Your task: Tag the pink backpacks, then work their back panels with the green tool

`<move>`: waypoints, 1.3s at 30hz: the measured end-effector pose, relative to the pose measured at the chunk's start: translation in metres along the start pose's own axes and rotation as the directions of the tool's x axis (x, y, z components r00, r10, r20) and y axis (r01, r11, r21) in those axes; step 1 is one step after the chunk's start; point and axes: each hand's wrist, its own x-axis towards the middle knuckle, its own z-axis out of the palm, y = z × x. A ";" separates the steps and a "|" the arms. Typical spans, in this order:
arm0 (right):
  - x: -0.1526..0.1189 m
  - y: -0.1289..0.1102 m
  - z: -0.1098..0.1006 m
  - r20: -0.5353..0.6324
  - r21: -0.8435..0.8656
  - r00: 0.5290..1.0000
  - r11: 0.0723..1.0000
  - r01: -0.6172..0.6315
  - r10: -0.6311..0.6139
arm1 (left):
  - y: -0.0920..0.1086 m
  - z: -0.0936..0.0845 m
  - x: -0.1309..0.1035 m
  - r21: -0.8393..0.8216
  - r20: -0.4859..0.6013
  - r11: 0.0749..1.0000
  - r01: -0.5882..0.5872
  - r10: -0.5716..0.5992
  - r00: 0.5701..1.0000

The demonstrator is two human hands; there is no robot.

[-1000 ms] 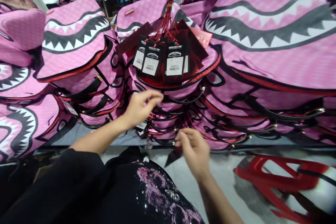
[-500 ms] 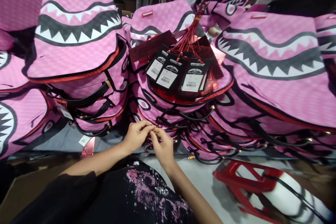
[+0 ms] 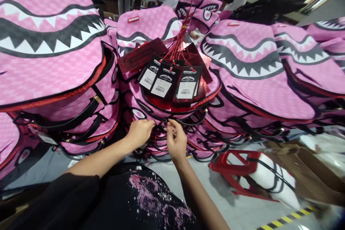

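Pink shark-mouth backpacks lie in stacks, and both hands are at the front of the middle stack. My left hand [image 3: 140,132] is closed near the bags' black handles, its fingertips pinched on something I cannot make out. Just right of it, my right hand [image 3: 176,137] has thumb and fingers curled together at a dark strap or cord; what they grip is too small to tell. Above the hands, a bunch of black and red hang tags [image 3: 164,79] on red strings [image 3: 181,39] rests on the middle backpack [image 3: 151,21].
Taller bag stacks stand at left [image 3: 48,61] and right [image 3: 242,68]. A red stool [image 3: 234,167] with a white padded seat is on the floor at lower right, beside a cardboard box [image 3: 304,165]. People and tables are in the background.
My hands, whose fingertips met before, are now apart, the right one slightly higher and further right. The view has turned to the right, showing more of the floor and box.
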 end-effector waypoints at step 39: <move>0.049 -0.033 -0.051 0.493 0.099 0.869 0.995 0.002 -0.050 | 0.009 0.004 0.001 -0.680 -0.309 0.649 -0.342 0.170 0.936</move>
